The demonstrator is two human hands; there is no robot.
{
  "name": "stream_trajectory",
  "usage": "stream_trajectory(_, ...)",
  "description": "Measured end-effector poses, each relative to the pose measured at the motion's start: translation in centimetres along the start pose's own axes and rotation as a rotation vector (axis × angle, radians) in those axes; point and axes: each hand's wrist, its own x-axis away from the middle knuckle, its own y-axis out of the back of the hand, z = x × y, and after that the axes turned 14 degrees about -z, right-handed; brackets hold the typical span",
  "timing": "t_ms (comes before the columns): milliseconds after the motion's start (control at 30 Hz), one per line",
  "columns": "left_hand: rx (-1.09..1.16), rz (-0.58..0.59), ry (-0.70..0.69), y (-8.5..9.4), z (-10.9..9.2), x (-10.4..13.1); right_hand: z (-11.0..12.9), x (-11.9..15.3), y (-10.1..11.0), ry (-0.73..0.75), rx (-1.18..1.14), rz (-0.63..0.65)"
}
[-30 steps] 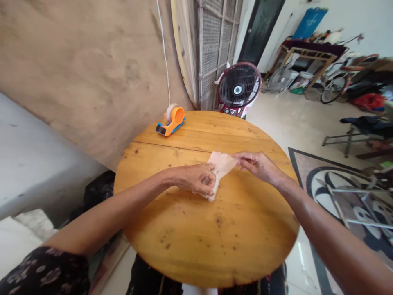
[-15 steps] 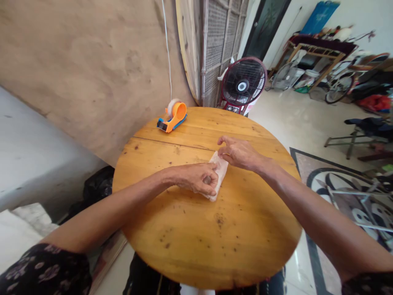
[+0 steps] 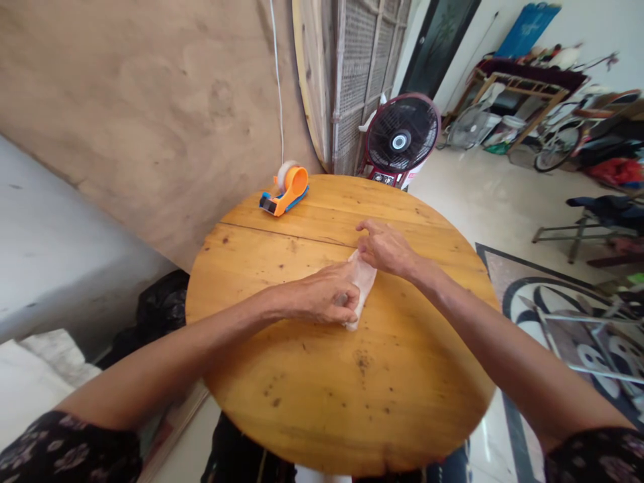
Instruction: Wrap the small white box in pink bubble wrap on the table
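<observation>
You are pressing a small pale plastic bag (image 3: 361, 282) flat on the round wooden table (image 3: 402, 389), close to its middle. Your left hand (image 3: 325, 300) is lying on the near end of the bag with the fingers curled down, and the thumb and fingers are pinching its edge. Your right hand (image 3: 386, 247) is resting on the far end, fingers bent and closing on the bag's upper corner. The bag is looking folded and thin; I cannot tell if something is inside it. An orange and blue tape dispenser (image 3: 286, 191) with a roll of tape in it is lying at the far left rim of the table, well apart from your hands. Behind the table, a dark fan (image 3: 401, 142) is standing on the floor.
</observation>
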Motion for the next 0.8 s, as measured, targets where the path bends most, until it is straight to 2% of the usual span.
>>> stream_trajectory(100, -0.029, -0.014, -0.078, 0.1, 0.1, -0.2, 0.4, -0.1, 0.1, -0.013, 0.009, -0.026)
stream_trajectory(233, -0.033, 0.094, -0.09, 0.3, 0.6, -0.7, 0.1, 0.7, 0.7, -0.068, -0.013, -0.093)
stream_trajectory(300, -0.039, 0.115, -0.068, 0.4, 0.6, -0.8, -0.5, 1.8, 1.0, -0.177, -0.077, -0.113)
stream_trajectory(367, -0.038, 0.108, -0.052, 0.4, 0.5, -0.7, -1.2, 3.1, 1.1, -0.367, -0.167, -0.107)
stream_trajectory(433, -0.026, 0.097, -0.041, 0.3, 0.4, -0.5, -1.9, 4.2, 0.8, -0.517, -0.258, -0.052)
stream_trajectory(500, -0.011, 0.081, -0.037, 0.1, 0.4, -0.3, -2.2, 4.7, 0.2, -0.585, -0.348, -0.004)
stream_trajectory(633, 0.003, 0.055, -0.024, -0.1, 0.3, 0.0, -1.8, 3.7, -0.7, -0.643, -0.399, 0.028)
stream_trajectory(800, 0.022, 0.053, -0.016, 0.0, 0.1, 0.1, -1.2, 2.0, -0.6, -0.609, -0.364, 0.115)
